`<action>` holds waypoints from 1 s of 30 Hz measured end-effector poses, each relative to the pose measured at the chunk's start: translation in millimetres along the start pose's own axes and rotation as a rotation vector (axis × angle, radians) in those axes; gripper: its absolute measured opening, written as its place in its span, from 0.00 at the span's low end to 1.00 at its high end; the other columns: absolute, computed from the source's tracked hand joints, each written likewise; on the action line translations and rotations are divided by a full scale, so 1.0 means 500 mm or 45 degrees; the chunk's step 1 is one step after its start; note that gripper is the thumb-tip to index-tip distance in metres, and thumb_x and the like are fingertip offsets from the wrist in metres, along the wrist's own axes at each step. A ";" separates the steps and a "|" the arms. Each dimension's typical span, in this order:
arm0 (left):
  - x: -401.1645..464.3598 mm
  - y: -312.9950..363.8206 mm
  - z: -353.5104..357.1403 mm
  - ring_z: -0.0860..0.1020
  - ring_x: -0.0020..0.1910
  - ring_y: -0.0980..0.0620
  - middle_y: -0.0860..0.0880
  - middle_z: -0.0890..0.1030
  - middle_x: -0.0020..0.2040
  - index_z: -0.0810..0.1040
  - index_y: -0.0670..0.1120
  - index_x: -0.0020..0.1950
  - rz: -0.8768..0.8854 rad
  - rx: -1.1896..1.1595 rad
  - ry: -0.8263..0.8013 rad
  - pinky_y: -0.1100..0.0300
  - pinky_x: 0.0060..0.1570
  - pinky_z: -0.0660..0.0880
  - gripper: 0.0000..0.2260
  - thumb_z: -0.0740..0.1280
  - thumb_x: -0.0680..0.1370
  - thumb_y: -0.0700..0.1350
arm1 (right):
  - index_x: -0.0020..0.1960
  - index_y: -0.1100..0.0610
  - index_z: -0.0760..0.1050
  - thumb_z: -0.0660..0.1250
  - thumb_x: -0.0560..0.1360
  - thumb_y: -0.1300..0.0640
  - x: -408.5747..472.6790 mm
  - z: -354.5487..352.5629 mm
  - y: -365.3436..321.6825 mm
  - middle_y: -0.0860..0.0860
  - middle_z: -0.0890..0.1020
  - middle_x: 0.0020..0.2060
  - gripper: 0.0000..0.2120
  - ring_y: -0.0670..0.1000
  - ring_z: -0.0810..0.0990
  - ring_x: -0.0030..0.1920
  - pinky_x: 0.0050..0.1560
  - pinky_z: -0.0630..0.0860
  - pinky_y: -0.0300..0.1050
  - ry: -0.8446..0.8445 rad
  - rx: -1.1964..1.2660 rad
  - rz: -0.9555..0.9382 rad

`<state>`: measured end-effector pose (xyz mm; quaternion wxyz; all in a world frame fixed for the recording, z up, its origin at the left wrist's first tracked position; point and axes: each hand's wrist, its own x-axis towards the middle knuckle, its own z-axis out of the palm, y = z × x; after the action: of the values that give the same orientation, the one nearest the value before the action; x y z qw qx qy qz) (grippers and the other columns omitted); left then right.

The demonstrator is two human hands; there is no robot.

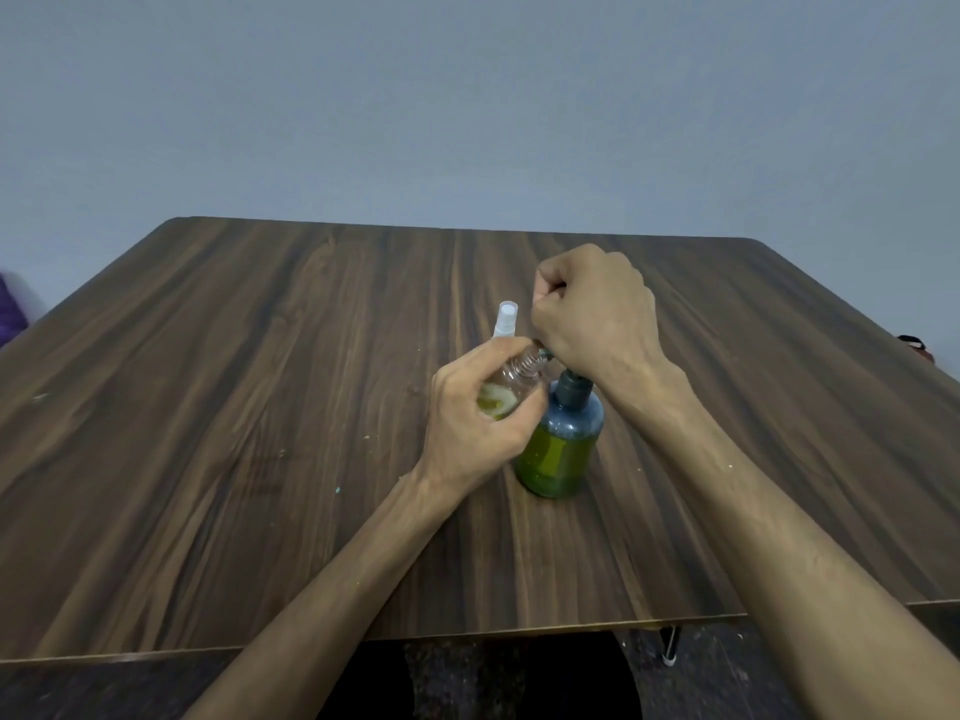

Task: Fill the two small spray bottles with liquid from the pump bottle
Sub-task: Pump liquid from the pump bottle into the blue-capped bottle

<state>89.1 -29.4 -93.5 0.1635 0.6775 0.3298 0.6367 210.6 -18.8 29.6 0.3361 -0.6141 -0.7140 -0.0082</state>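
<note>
Two bare forearms reached in from six o'clock over the near edge of a dark wood-grain table (208, 407), meeting just right of the tabletop's centre, where a refill was under way. The left hand (478, 423) curled around an uncapped small spray bottle (511, 381), holding it tilted so that its threaded neck pointed toward two o'clock and met the spout of the pump bottle (563, 444). A little yellow-green liquid lay in the small bottle's lower end, mostly behind the fingers. The right hand (592, 309) was closed into a fist over the pump head and appeared to press down on it; whether it also held the removed sprayer could not be told. The pump bottle stood upright on the table, touching the left hand at its nine o'clock side, its green contents reaching roughly to the shoulder. A second small spray bottle (505, 320), white sprayer fitted, showed just beyond the left hand at about eleven o'clock; its body was hidden, so its fill level could not be seen.

Judged from this, the step in hand was pumping liquid into the first small bottle, with most of its volume yet to be filled. The next move called for repeated firm strokes on the pump while the neck was kept squarely under the spout, since any drift would send liquid onto the table.
</note>
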 end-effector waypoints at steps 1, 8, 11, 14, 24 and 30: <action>0.000 0.000 0.001 0.86 0.43 0.45 0.45 0.87 0.46 0.85 0.37 0.56 -0.009 -0.004 -0.007 0.41 0.41 0.82 0.09 0.77 0.76 0.36 | 0.32 0.56 0.77 0.60 0.64 0.65 -0.001 0.003 -0.001 0.48 0.79 0.28 0.09 0.54 0.79 0.36 0.39 0.72 0.47 -0.028 -0.017 0.010; 0.000 0.001 0.002 0.86 0.43 0.45 0.46 0.87 0.46 0.85 0.38 0.56 -0.017 -0.011 0.002 0.41 0.41 0.82 0.09 0.76 0.76 0.38 | 0.30 0.56 0.75 0.59 0.64 0.66 0.001 0.000 0.002 0.48 0.77 0.26 0.09 0.50 0.76 0.32 0.35 0.67 0.44 0.005 0.013 -0.005; -0.003 -0.001 0.003 0.86 0.43 0.44 0.46 0.87 0.46 0.85 0.38 0.56 -0.018 -0.014 0.014 0.40 0.42 0.82 0.09 0.76 0.76 0.37 | 0.31 0.56 0.76 0.60 0.64 0.66 -0.001 0.002 0.000 0.48 0.79 0.28 0.09 0.52 0.77 0.34 0.37 0.67 0.45 -0.038 -0.015 0.007; -0.003 0.001 0.002 0.87 0.44 0.46 0.46 0.88 0.47 0.85 0.38 0.57 0.004 0.004 0.016 0.42 0.42 0.83 0.10 0.76 0.76 0.37 | 0.31 0.56 0.76 0.59 0.64 0.66 -0.001 -0.004 0.004 0.48 0.77 0.26 0.10 0.51 0.77 0.33 0.35 0.71 0.45 0.051 0.020 -0.030; -0.001 0.001 0.002 0.86 0.43 0.45 0.46 0.87 0.46 0.85 0.39 0.57 -0.041 -0.005 -0.009 0.41 0.41 0.82 0.10 0.77 0.76 0.36 | 0.31 0.56 0.76 0.59 0.64 0.66 0.000 0.006 0.003 0.48 0.77 0.26 0.09 0.50 0.77 0.33 0.35 0.69 0.44 -0.034 0.015 0.009; -0.001 0.001 0.001 0.86 0.44 0.46 0.46 0.87 0.47 0.85 0.38 0.57 -0.011 0.005 0.007 0.42 0.43 0.82 0.10 0.77 0.76 0.36 | 0.31 0.56 0.75 0.58 0.64 0.66 0.000 0.002 0.008 0.48 0.77 0.26 0.09 0.51 0.77 0.32 0.34 0.70 0.44 0.045 0.035 0.001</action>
<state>89.7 -30.0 -93.6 0.1640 0.6748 0.3345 0.6371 213.4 -17.5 27.2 0.3572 -0.6094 -0.7078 -0.0093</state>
